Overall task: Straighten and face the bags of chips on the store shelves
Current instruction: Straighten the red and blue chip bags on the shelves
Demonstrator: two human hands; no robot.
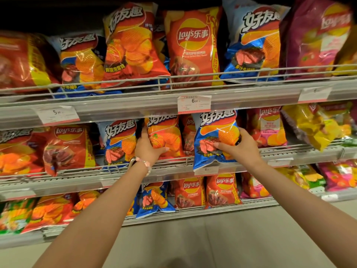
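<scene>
Left hand (147, 147) grips the orange bag (166, 136), right hand (242, 146) grips the blue bag (214, 138) at three o'clock; its bottom overhangs the rail (173, 163) and could slide off.

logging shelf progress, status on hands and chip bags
Left hand grips orange ridged-chip bag. Right hand grips blue steak-picture bag, its bottom over the wire shelf rail. Nothing blocking.

Both bare arms reach forward and up, nearly straight. The left hand (147, 147), a beaded bracelet at its wrist, curls round a bag; the right hand (240, 146) grips another.
</scene>
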